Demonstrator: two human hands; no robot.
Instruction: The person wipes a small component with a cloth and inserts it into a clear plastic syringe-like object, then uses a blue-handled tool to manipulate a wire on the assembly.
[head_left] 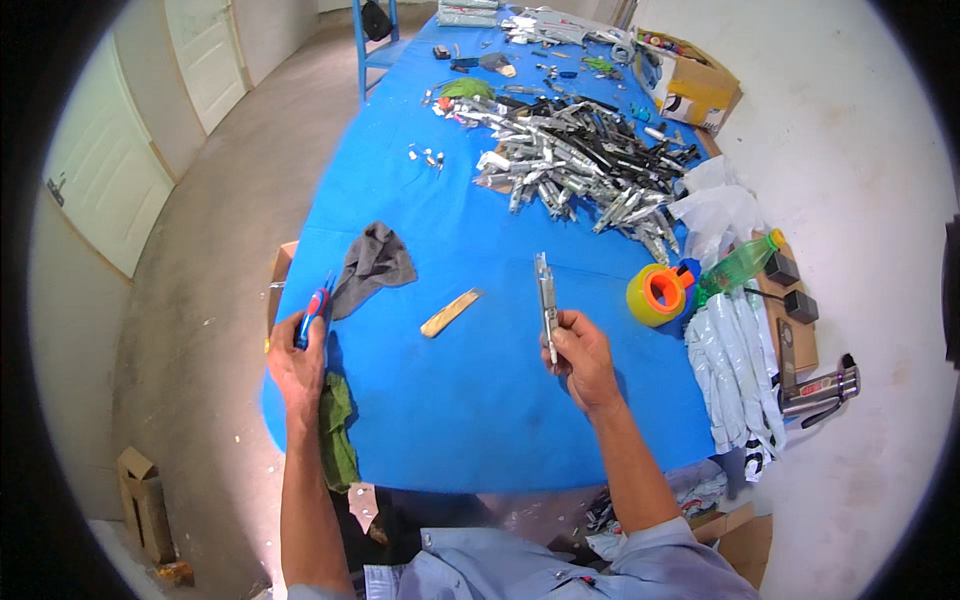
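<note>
My left hand point(297, 368) is closed around a screwdriver point(315, 306) with a blue and red handle, its thin tip pointing away from me, at the table's left edge. My right hand point(587, 362) pinches the lower end of a slim silver metal piece point(546, 292), held upright above the blue table cover point(450, 400). Between the hands lies a brush-like tool point(450, 313) with a pale wooden handle. A grey cloth point(374, 265) rests just beyond my left hand. Beside my left wrist, a green cloth point(338, 430) hangs over the near edge.
A large heap of silver and black metal pieces point(590, 160) covers the table farther off. At right are a yellow tape roll point(650, 296), a green bottle point(745, 265), white plastic bags point(728, 370) and a silver tool point(820, 390). A cardboard box point(690, 85) stands back right.
</note>
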